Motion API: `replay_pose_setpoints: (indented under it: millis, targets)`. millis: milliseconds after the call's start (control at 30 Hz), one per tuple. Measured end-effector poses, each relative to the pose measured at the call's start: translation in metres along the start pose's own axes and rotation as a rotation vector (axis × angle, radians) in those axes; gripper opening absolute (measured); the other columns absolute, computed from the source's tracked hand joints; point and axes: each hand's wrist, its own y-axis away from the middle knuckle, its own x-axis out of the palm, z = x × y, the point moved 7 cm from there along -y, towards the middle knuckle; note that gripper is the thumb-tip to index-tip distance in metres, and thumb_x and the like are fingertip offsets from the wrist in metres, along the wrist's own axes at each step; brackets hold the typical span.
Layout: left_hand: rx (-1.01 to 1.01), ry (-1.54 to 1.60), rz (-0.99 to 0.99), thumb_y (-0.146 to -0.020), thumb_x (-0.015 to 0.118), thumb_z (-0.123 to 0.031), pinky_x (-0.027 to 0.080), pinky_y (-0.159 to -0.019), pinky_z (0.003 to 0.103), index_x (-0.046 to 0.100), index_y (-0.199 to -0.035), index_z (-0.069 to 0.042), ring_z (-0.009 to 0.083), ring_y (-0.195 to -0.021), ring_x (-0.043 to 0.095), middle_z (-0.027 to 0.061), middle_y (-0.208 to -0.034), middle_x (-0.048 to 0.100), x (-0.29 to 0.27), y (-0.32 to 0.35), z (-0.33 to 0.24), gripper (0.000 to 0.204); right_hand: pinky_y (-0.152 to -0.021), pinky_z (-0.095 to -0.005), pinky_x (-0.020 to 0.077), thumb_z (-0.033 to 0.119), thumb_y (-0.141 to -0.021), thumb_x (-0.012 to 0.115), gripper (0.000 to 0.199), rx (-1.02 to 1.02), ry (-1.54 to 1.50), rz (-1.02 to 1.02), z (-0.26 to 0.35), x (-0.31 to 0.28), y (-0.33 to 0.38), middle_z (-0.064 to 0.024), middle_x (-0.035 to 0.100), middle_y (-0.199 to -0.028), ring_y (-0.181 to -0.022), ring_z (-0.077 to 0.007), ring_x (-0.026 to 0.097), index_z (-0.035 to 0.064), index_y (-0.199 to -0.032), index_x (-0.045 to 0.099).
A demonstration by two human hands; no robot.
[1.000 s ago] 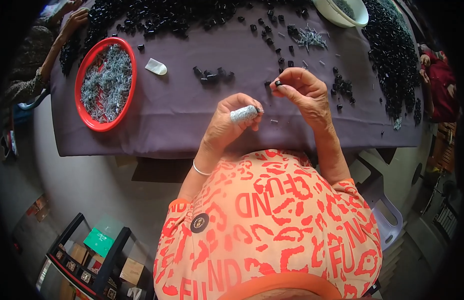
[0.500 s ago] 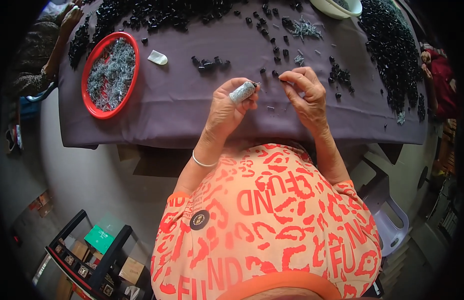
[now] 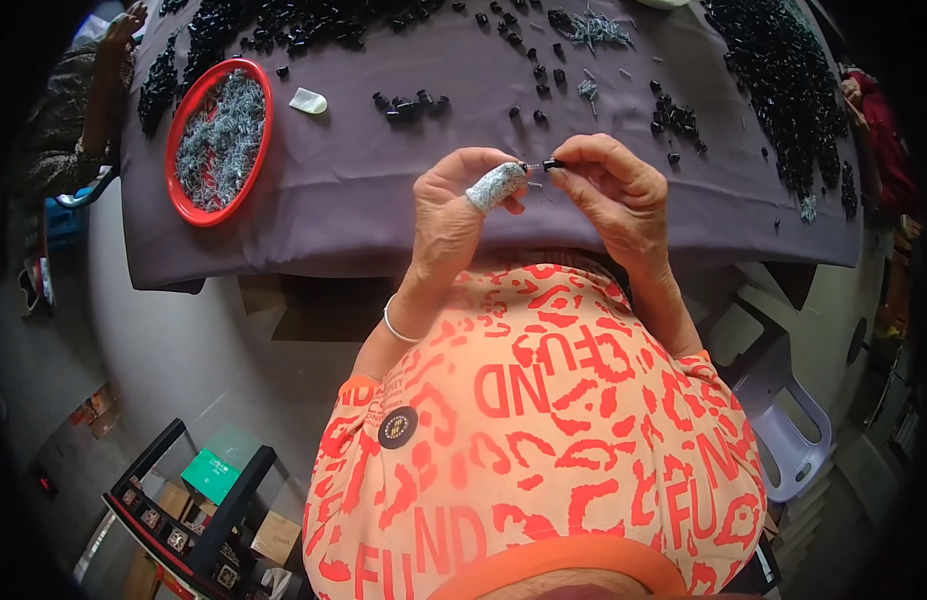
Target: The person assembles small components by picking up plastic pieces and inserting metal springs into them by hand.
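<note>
Both hands, left hand [image 3: 461,205] and right hand [image 3: 611,190], pinched one small black part [image 3: 551,164] above the counter [image 3: 363,215]; red tray [image 3: 179,200] at left edge, black piles [image 3: 783,80] along far edge.

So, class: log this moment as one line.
left hand: pinching thin metal pin | right hand: pinching small black cap | surface: purple cloth | nearby: red bowl

Green flat package [image 3: 209,475], brown cartons [image 3: 275,536] in black rack [image 3: 183,520], lower left.

**Layout of the table**

On the table [image 3: 333,220], the tray [image 3: 179,190] lies far left with metal bits [image 3: 218,135] in it. Small caps [image 3: 411,103] sit right of it; a heap of pieces [image 3: 783,80] lies far right. Both hands meet at the near edge.
</note>
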Motion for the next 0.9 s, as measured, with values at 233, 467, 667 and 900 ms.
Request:
replay_pose_setpoints:
  millis: [233,467,667,900]
  targets:
    - [0.029,-0.083,0.021,-0.084,0.066,-0.005,0.053,-0.065,0.025,0.062,-0.097,0.003,0.0132,-0.076,0.063,0.0085,-0.087,0.066,0.0095,0.0037,-0.005,0.016,-0.076,-0.022,0.0458,-0.011,-0.08,0.063,0.021,-0.051,0.113,0.029,0.0024,0.0008,0.0062,-0.0052,0.06,-0.093,-0.086,-0.0096,0.057,-0.0039,-0.099,0.059]
    - [0.044,-0.165,0.01,-0.083,0.066,-0.004,0.053,-0.066,0.024,0.063,-0.095,0.004,0.0128,-0.073,0.063,0.0079,-0.085,0.066,0.0065,0.0043,-0.0053,0.015,-0.073,-0.023,0.0453,-0.012,-0.079,0.063,0.019,-0.083,0.117,0.035,0.0078,0.001,0.0044,-0.0062,0.06,-0.091,-0.084,-0.0111,0.057,-0.0048,-0.096,0.061]
    - [0.09,-0.239,0.027,-0.082,0.067,-0.003,0.053,-0.066,0.024,0.064,-0.094,0.004,0.0123,-0.072,0.063,0.0067,-0.082,0.066,0.0062,0.0024,-0.0084,0.014,-0.071,-0.0233,0.0443,-0.013,-0.078,0.063,0.019,-0.087,0.098,0.035,0.0079,0.0006,0.0046,-0.0069,0.061,-0.091,-0.082,-0.0116,0.056,-0.0051,-0.095,0.061]
    - [0.058,-0.184,0.011,-0.081,0.067,-0.002,0.053,-0.065,0.024,0.064,-0.094,0.004,0.0125,-0.071,0.064,0.0073,-0.082,0.066,0.0029,-0.0018,-0.0056,0.014,-0.071,-0.0233,0.0444,-0.013,-0.078,0.063,0.018,-0.089,0.107,0.016,0.0078,0.0025,-0.0004,-0.0069,0.062,-0.09,-0.081,-0.0116,0.056,-0.0043,-0.093,0.062]
